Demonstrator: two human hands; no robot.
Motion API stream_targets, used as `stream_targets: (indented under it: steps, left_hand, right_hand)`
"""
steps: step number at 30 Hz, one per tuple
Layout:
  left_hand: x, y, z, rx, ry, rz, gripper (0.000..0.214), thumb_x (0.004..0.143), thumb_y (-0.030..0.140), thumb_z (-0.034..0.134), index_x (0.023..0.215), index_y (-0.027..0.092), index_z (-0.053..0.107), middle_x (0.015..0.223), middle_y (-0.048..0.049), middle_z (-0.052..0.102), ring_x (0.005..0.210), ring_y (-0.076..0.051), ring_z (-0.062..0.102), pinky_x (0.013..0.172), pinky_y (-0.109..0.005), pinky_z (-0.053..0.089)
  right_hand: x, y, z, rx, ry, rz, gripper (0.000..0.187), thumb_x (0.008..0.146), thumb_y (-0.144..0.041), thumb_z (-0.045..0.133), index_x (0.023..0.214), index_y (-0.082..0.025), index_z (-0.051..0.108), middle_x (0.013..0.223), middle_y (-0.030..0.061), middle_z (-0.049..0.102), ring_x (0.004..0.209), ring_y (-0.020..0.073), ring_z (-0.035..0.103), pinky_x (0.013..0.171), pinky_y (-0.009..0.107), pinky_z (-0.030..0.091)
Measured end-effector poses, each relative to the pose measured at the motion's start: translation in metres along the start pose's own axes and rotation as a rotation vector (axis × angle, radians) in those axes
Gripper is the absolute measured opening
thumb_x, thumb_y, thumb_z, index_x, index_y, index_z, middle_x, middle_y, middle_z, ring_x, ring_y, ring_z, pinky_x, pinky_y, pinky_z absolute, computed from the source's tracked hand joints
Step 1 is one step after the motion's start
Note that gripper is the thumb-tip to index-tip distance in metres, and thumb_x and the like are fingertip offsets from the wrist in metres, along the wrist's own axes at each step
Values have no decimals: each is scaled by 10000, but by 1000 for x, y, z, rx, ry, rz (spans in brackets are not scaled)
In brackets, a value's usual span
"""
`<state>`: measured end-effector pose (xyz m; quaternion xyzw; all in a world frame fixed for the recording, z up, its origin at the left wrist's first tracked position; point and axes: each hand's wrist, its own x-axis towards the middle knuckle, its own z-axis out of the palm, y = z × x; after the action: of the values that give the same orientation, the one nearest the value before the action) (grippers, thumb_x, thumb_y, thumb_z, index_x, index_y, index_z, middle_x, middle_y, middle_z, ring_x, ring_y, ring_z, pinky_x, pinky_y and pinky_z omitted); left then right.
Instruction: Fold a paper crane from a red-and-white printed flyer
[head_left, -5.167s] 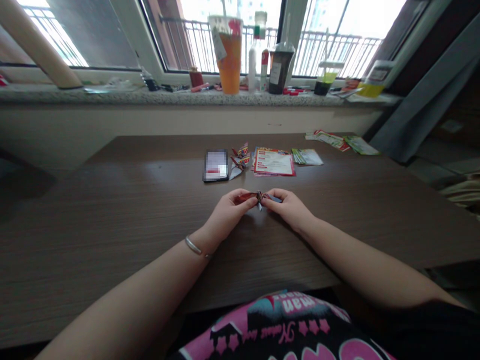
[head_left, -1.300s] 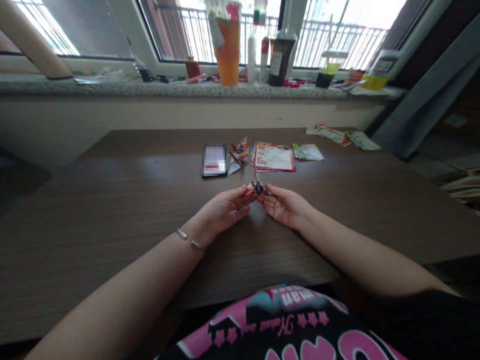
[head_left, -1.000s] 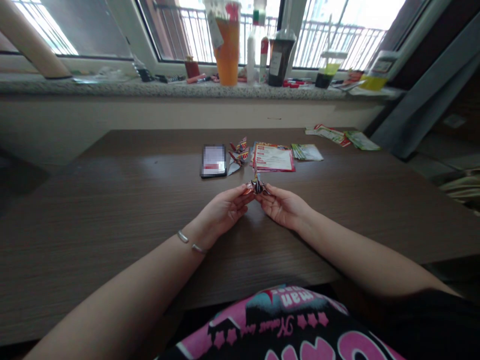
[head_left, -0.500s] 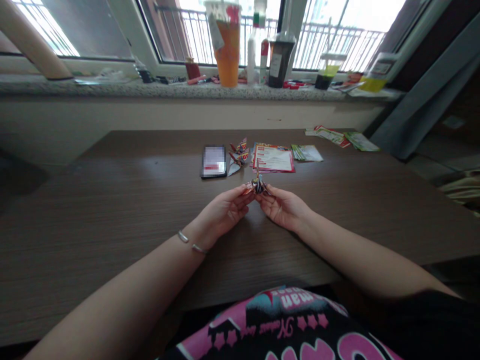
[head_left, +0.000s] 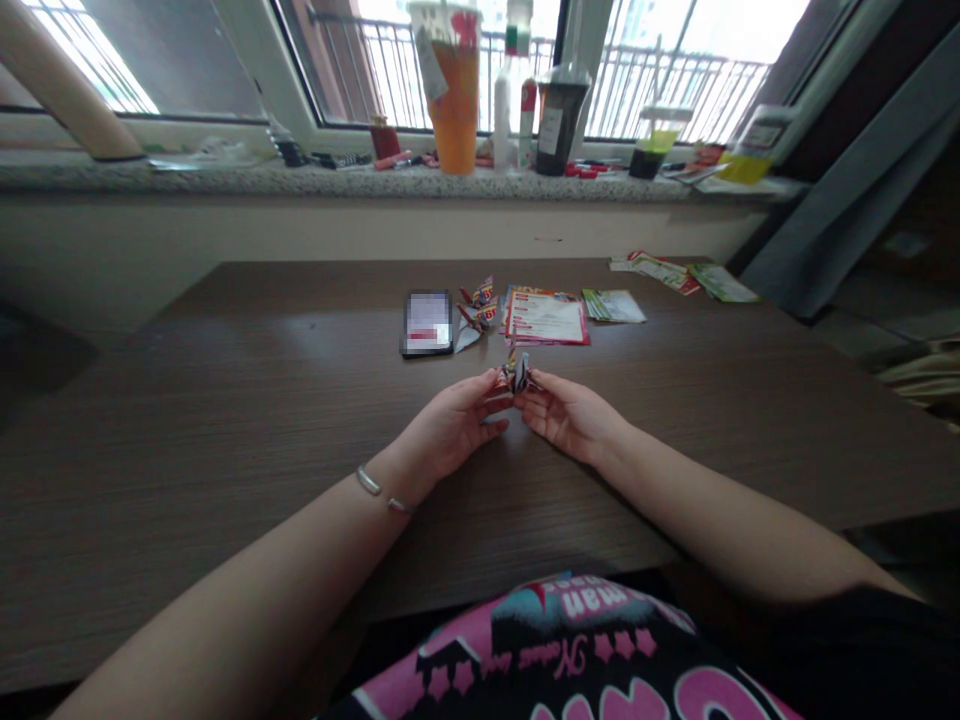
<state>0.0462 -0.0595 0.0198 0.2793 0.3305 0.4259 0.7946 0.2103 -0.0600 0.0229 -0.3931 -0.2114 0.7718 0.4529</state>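
Observation:
Between my two hands, a little above the table, is a small origami paper crane [head_left: 516, 374] of printed paper with a thin point sticking up. My left hand [head_left: 466, 418] pinches its left side between thumb and fingers. On its right side my right hand [head_left: 566, 412] pinches too, lower fingers curled beneath. The fingertips cover part of the folds. Just beyond, more folded paper cranes [head_left: 478, 305] in similar printed paper lie beside a phone-like device [head_left: 427, 322] with a blurred screen.
Printed sheets with a red border [head_left: 547, 315] lie behind my hands, with green-edged paper packets [head_left: 615, 306] to their right. More packets [head_left: 724, 283] are at the table's [head_left: 225, 420] far right. Drink cups [head_left: 454, 100] and bottles stand on the windowsill [head_left: 337, 180].
The paper crane has turned slightly between my fingers, showing a paler face. My left hand's lower fingers have spread a little; the right hand has barely moved.

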Motion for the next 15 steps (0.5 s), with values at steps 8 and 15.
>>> stream_targets:
  steps: [8,15]
  left_hand:
    - [1,2,-4,-142,14,-45,205,932,306,522,873,176,670,812,5,673,689,-98,615,622,-228,449]
    - [2,-1,-3,-206,-32,-75,242,955,348,481,953,195,667,869,-7,697,775,-123,647,711,-265,475]
  right_hand:
    - [-2,-5,-2,124,-74,124,189,940,-221,498,874,-152,661,744,22,733,681,101,689,593,194,505]
    - [-2,-7,-2,140,-69,133,251,974,-245,426,896,-155,646,736,10,728,666,88,684,591,190,510]
